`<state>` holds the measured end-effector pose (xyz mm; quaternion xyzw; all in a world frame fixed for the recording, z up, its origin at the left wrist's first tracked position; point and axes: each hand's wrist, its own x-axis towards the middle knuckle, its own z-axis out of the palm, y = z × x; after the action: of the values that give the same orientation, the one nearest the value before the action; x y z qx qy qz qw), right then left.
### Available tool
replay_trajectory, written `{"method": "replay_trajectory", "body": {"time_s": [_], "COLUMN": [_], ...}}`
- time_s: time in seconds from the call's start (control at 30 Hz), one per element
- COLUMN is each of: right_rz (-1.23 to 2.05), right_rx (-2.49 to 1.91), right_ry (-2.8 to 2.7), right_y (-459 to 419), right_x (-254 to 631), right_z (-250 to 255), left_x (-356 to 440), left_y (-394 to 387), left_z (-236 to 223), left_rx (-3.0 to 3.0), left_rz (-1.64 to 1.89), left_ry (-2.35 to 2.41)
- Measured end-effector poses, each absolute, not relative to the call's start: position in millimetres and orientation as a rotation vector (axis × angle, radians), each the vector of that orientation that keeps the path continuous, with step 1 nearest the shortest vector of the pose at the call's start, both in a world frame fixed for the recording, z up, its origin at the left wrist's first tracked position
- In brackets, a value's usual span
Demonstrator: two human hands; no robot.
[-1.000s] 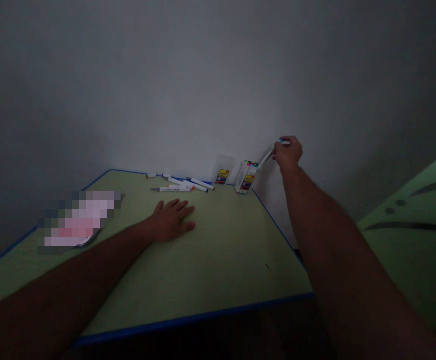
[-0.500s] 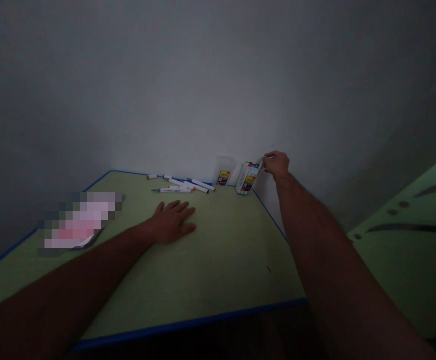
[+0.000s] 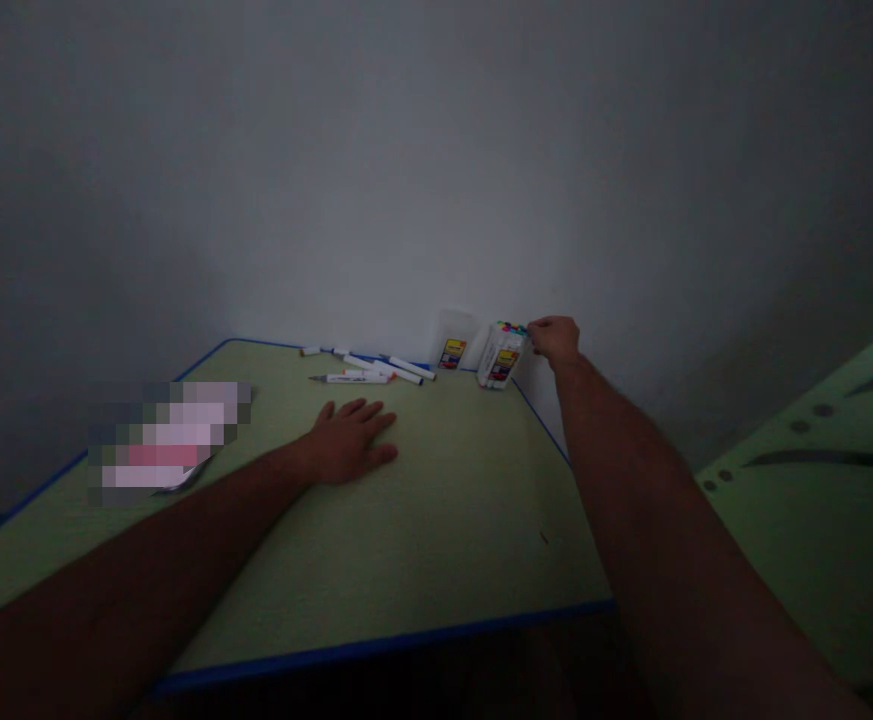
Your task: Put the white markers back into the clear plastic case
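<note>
My left hand [image 3: 350, 442] lies flat on the green table with its fingers spread, holding nothing. Behind it are several loose white markers [image 3: 361, 378], some with orange or blue ends. At the far right corner stands a clear marker case [image 3: 497, 362], packed with markers whose coloured ends [image 3: 511, 328] show at the top. My right hand [image 3: 554, 338] is at the upper right edge of this case, its fingertips pinched on a marker that is mostly hidden in the case. Beside the case, a clear cover [image 3: 451, 350] with a yellow label stands against the wall.
A blurred pink and white flat item [image 3: 173, 440] lies on the left of the table [image 3: 436, 540], which has a blue edge. A grey wall [image 3: 406, 180] rises behind. To the right is a green panel [image 3: 826, 520] with dark markings. A small dark sliver [image 3: 544, 537] lies near the front right.
My right hand has come down and left, bringing the marker from above the case into its right side. My left hand has stayed flat on the table. The view has shifted slightly.
</note>
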<state>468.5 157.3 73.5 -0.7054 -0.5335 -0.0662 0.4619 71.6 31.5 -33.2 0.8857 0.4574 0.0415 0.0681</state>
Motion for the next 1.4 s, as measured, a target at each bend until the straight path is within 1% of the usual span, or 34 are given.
{"method": "replay_trajectory", "body": {"time_s": [0.1,0.2,0.33,0.47,0.63,0.83,0.97,1.2,1.4], "right_rz": [-0.105,-0.11,-0.207,-0.334,-0.199,0.003,0.104,0.089,0.106], "right_rx": [-1.82,-1.802,-1.73,-1.635,-1.566,-1.646,-1.661,-1.649,-1.542], "right_ry": [-1.25,-1.247,-1.247,-1.2,-1.272,-1.403,-1.489,-1.653,-1.886], "right_y": [154,151,145,130,107,92,89,95,105], "right_x": [466,465,461,438,394,352,329,293,263], "right_z": [73,72,72,65,33,-5,-9,-10,-18], "left_x": [72,72,72,73,73,72,68,60,58], "left_y": [31,30,29,29,28,28,32,35,33], "left_z": [-32,-30,-29,-29,-26,-25,-24,-18,-18], "left_rx": [2.663,2.668,2.667,2.65,2.63,2.651,2.683,2.573,2.553], "left_rz": [0.128,0.116,0.117,0.127,0.125,0.159,0.212,0.192,0.178], "left_ry": [1.373,1.371,1.383,1.377,1.378,1.38,1.408,1.707,1.751]}}
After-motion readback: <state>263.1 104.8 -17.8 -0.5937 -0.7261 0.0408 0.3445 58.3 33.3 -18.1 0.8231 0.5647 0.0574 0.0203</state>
